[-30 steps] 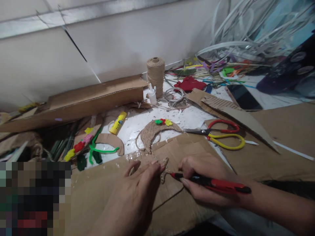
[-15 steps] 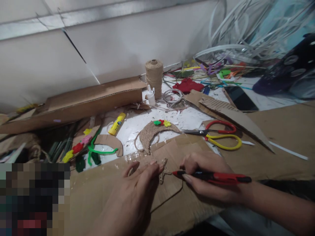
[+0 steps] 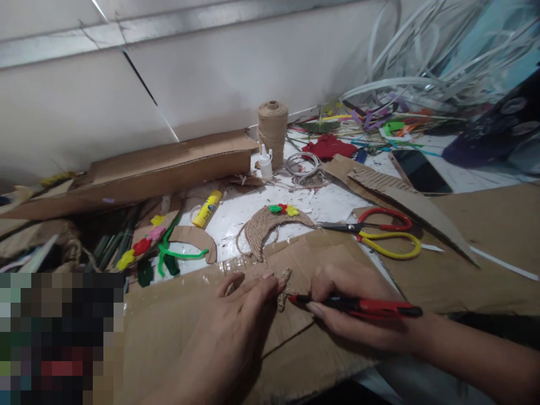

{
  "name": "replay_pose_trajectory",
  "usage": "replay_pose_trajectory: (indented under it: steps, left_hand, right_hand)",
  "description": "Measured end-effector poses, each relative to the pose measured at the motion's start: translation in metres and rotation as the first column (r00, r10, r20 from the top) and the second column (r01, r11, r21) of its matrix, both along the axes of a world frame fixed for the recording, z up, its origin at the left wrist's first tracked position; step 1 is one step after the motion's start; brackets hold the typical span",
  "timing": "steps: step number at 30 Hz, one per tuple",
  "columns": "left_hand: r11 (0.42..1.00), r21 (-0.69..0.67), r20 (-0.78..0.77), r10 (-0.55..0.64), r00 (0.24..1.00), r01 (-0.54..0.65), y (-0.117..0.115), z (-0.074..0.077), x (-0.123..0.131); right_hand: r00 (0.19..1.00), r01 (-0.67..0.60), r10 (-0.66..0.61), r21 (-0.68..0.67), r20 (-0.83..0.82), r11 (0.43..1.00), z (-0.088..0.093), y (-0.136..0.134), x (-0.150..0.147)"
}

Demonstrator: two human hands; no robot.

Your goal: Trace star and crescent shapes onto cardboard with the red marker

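Note:
A small star-shaped piece of braided twine (image 3: 282,302) lies flat on a sheet of cardboard (image 3: 169,315). My left hand (image 3: 238,315) rests on the cardboard, its fingertips pressed together on the star's left side and covering part of it. In my right hand (image 3: 350,292) is a red pen with black parts (image 3: 373,307), held in a writing grip. The pen's tip touches or nearly touches the star's lower right side. Just beyond the hands lies a twine-covered crescent (image 3: 259,225) with small green, red and yellow flowers on top.
Scissors (image 3: 388,233) with red and yellow handles lie right of the crescent. Behind stand a twine spool (image 3: 273,132) and a small white bottle (image 3: 265,164). A yellow glue stick (image 3: 207,208) lies left, a phone (image 3: 422,171) right. A long cardboard box (image 3: 177,174) runs along the wall.
The pen tip has moved from the end of the star's right arm to its lower right edge. My left hand stays on the star. The whole view has shifted slightly.

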State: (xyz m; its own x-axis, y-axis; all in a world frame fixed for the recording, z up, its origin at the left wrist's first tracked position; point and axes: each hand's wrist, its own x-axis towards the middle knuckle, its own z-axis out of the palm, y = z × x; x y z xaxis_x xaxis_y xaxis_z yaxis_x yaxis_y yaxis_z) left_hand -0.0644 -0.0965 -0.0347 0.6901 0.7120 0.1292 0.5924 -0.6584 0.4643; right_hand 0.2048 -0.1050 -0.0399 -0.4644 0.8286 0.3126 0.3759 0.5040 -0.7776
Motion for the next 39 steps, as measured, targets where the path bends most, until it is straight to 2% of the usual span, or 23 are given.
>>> replay_pose_trajectory:
  steps: [3, 7, 15, 20, 26, 31, 36, 39]
  left_hand:
    - [1.0, 0.01, 0.026, 0.007, 1.0, -0.008, -0.001, -0.0052, -0.0005]
    - [1.0, 0.011, 0.033, 0.006, 0.999, -0.006, -0.001, -0.003, 0.0006]
    - [1.0, -0.006, 0.052, 0.021, 0.998, -0.021, -0.0006, -0.0041, 0.0003]
    - [0.999, -0.045, 0.025, 0.022, 0.999, -0.021, -0.0013, -0.0002, 0.0004]
    - [0.999, -0.038, 0.024, 0.021, 0.999, -0.02, -0.0008, -0.0014, 0.0011]
    - [0.999, -0.038, 0.011, 0.019, 1.0, -0.018, -0.0009, -0.0028, 0.0004]
    - [0.999, -0.023, 0.02, 0.023, 1.0, -0.023, -0.0014, -0.0034, -0.0002]
    - [0.999, -0.04, 0.023, 0.012, 1.0, -0.011, -0.0008, -0.0039, -0.0008]
  right_hand:
    - [1.0, 0.004, -0.003, 0.066, -0.004, 0.998, -0.0014, 0.0005, -0.0029]
    - [1.0, -0.014, 0.015, 0.099, -0.01, 0.995, -0.002, 0.0014, -0.0046]
    - [0.999, -0.036, 0.037, 0.089, -0.01, 0.995, -0.0047, -0.0007, -0.0066]
    - [0.994, -0.105, 0.106, 0.04, -0.032, 0.994, -0.0006, -0.0024, -0.0065]
    - [0.999, -0.027, 0.025, 0.059, 0.028, 0.998, 0.0025, -0.0006, -0.003]
    - [0.99, -0.134, 0.134, 0.001, 0.05, 0.991, 0.0024, -0.0006, -0.0019]
    - [0.994, -0.097, 0.097, 0.005, 0.058, 0.995, 0.002, -0.0009, -0.0009]
    - [0.991, -0.133, 0.133, 0.002, -0.004, 0.991, -0.0005, -0.0009, -0.003]
